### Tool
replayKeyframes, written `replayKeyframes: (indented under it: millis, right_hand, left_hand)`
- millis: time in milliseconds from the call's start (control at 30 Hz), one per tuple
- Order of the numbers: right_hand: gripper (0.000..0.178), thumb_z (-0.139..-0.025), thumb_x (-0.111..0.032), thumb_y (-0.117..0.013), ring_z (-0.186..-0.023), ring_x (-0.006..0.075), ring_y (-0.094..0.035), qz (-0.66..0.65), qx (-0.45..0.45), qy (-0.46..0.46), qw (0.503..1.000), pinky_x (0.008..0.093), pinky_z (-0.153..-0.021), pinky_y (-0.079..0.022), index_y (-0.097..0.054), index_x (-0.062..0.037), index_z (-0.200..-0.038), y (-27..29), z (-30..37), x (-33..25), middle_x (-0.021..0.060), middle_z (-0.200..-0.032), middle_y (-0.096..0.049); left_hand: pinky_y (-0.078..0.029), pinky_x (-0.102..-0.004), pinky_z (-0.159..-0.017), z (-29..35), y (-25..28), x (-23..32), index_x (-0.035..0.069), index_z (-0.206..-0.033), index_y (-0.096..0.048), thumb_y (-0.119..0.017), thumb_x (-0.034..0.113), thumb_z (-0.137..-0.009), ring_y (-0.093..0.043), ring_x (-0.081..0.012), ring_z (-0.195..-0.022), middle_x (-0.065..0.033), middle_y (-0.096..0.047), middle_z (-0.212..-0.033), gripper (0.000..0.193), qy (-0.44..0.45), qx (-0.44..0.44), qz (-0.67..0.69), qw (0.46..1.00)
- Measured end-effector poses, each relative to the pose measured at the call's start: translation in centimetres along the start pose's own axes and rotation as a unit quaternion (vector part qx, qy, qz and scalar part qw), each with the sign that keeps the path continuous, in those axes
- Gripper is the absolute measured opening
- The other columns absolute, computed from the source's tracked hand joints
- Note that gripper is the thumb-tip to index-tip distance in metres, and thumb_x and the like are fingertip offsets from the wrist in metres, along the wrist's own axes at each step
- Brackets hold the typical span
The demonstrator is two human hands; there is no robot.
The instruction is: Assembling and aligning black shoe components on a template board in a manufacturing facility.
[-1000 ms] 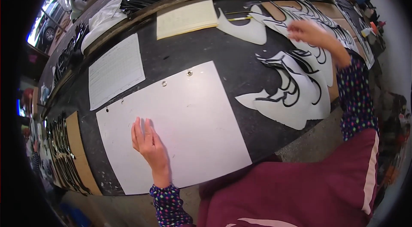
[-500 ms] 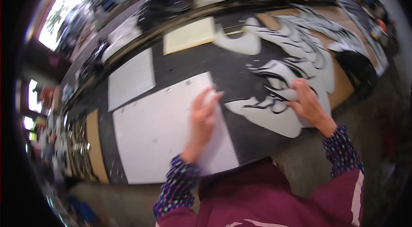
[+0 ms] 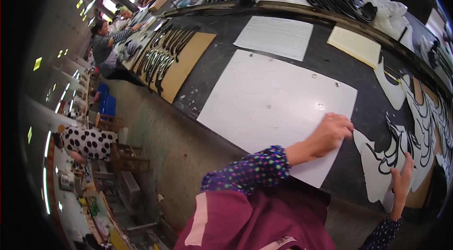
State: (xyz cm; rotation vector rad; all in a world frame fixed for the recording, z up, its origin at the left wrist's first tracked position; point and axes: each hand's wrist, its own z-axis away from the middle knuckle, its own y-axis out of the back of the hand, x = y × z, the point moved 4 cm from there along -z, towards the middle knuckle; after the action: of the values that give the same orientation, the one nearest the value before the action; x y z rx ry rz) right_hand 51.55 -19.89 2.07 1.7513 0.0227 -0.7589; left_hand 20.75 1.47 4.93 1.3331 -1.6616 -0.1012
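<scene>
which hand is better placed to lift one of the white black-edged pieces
Likely the right hand: its open fingers are already at the near white black-edged pieces. The left hand is mostly over the plain white sheet.

Laid across the table, left to right: strips on cardboard, a sheet, cut-out panels. Behind the sheet: a page, with a pad to its right; beyond, a rail, then bundles and plastic bags.

Bare left hand: fingertip grip partly hidden. Multicolour-speckled navy right sleeve: cut off by lower edge. White rectangular paper sheet: writing too small to read.
</scene>
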Motion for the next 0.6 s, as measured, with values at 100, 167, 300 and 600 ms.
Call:
replayKeyframes:
  millis: [100,167,300,600]
  right_hand:
    - [0.075,-0.074,-0.010,-0.070,-0.132,0.0376,-0.042,0.010,-0.041,0.008,0.999,0.0397,-0.113,-0.031,-0.041,0.0074,-0.141,0.6,-0.6,2.9,0.0227,-0.138,-0.047]
    - [0.085,-0.073,-0.029,-0.076,-0.132,0.0347,-0.042,-0.022,-0.072,-0.023,0.997,0.0394,-0.112,-0.030,-0.041,0.0076,-0.141,0.8,-0.5,5.0,0.0213,-0.137,-0.047]
    - [0.090,-0.076,-0.041,-0.074,-0.141,0.0281,-0.034,-0.160,-0.079,-0.067,0.982,0.0364,-0.118,-0.021,-0.040,0.0065,-0.144,1.1,0.4,9.5,0.0177,-0.144,-0.044]
    - [0.052,-0.093,-0.016,-0.068,-0.119,0.0324,-0.047,-0.231,-0.133,-0.201,0.943,0.0361,-0.102,-0.039,-0.048,-0.0101,-0.140,1.3,-3.8,-6.9,0.0152,-0.147,-0.043]
  left_hand:
    - [-0.046,-0.0382,-0.084,3.9,10.4,-5.8,0.007,-0.071,-0.056,-0.052,0.001,-0.081,-0.063,-0.0268,-0.086,-0.0085,-0.065,-0.083,0.013,0.101,0.139,-0.078,0.982]
    - [-0.049,-0.0363,-0.074,7.3,18.1,-10.8,0.004,-0.075,-0.057,-0.049,-0.004,-0.081,-0.061,-0.0283,-0.082,-0.0112,-0.064,-0.084,0.013,0.178,0.220,-0.155,0.946]
    - [-0.048,-0.0424,-0.085,14.8,34.0,-20.6,0.004,-0.087,-0.067,-0.056,-0.002,-0.082,-0.062,-0.0331,-0.092,-0.0142,-0.067,-0.091,0.014,0.321,0.333,-0.294,0.837]
    - [-0.042,-0.0450,-0.100,20.6,52.0,-35.9,0.004,-0.116,-0.060,-0.066,0.028,-0.090,-0.054,-0.0374,-0.115,-0.0180,-0.061,-0.120,0.036,0.408,0.333,-0.438,0.729]
